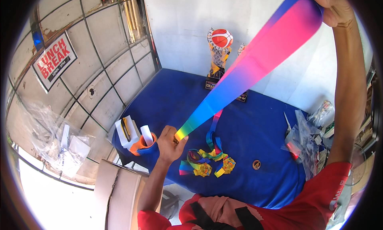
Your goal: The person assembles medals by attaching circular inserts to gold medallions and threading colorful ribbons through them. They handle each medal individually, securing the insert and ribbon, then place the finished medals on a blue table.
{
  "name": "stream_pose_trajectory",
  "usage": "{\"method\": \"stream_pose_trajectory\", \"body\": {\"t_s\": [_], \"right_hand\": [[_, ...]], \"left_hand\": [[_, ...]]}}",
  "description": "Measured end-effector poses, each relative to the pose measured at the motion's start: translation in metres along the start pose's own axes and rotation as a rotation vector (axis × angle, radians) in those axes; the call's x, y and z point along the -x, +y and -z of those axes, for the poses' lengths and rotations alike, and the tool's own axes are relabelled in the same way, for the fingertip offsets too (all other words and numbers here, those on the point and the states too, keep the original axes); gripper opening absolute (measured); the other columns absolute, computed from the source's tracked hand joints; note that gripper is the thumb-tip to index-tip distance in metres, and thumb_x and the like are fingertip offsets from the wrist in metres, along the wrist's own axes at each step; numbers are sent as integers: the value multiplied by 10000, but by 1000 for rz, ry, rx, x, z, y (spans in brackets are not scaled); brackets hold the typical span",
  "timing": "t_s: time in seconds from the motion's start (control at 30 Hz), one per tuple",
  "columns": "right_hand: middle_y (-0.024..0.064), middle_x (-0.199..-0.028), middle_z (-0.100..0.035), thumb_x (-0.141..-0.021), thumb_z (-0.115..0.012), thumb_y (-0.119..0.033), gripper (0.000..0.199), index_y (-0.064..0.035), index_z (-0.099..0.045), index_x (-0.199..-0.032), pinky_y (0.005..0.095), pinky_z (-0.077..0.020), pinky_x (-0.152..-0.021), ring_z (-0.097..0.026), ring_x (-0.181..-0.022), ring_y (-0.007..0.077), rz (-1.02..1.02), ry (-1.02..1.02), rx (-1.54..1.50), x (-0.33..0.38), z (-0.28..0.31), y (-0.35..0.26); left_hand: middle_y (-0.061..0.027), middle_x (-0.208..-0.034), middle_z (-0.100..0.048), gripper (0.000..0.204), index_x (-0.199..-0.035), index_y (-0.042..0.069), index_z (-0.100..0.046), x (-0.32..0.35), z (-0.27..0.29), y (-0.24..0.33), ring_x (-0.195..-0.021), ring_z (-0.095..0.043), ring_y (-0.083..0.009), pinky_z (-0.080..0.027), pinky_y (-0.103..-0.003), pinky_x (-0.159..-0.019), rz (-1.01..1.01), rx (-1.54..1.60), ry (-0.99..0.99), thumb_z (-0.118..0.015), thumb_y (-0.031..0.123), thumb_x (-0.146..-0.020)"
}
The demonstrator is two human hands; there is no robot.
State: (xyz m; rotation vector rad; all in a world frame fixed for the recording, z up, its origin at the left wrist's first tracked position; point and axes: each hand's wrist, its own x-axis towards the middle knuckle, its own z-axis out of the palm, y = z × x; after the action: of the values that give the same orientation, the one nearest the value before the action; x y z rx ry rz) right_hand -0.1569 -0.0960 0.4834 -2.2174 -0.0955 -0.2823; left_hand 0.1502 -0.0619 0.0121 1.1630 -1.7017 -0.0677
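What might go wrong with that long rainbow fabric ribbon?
The long rainbow-coloured fabric ribbon is stretched between the left fingers and right fingers; it could spring loose if either grip slips.
The gold-coloured medals lie against bunched multicoloured fabric ribbons on the blue cloth-covered table, so those ribbons might tangle when lifted.

A red shirt (287,200) is showing, with a short left sleeve (152,220) and a short right sleeve (321,186). Whitish markings (334,205) are showing near the right sleeve's hem. Two black straps (248,218) are running down the near front, a dusty pink area (221,208) showing between them. The left hand (170,145) and right hand (334,7) are showing bare.
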Motion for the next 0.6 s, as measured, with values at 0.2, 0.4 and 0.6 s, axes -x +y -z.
{"method": "stream_pose_trajectory", "body": {"t_s": [0.2, 0.4, 0.6], "right_hand": [[149, -764, -720, -963, -699, -79, 156, 66, -697, -1020, 162, -506, -398, -677, -507, 105, -42, 281, 106, -30, -3, 19], [110, -789, -737, -948, -739, -113, 139, 20, -718, -984, 145, -503, -433, -667, -528, 73, -157, 503, 138, -45, 8, 49], [101, -857, -749, -936, -763, -139, 176, 9, -720, -1021, 164, -539, -516, -700, -636, 115, 62, 534, 15, 23, 22, 82]], "left_hand": [[-110, -768, -571, 345, -869, 3, -588, -12, -2, 6, -684, -589, -265, -458, -389, -594, 94, 90, -163, -774, 293, -896], [-12, -880, -641, 236, -899, 76, -585, -64, -6, 46, -892, -620, -124, -480, -295, -817, 375, 895, -412, -817, 81, -859], [-3, -845, -630, 250, -904, 116, -565, -150, 48, 98, -851, -629, -125, -510, -341, -916, 222, 1028, -396, -792, 40, -835]]}}
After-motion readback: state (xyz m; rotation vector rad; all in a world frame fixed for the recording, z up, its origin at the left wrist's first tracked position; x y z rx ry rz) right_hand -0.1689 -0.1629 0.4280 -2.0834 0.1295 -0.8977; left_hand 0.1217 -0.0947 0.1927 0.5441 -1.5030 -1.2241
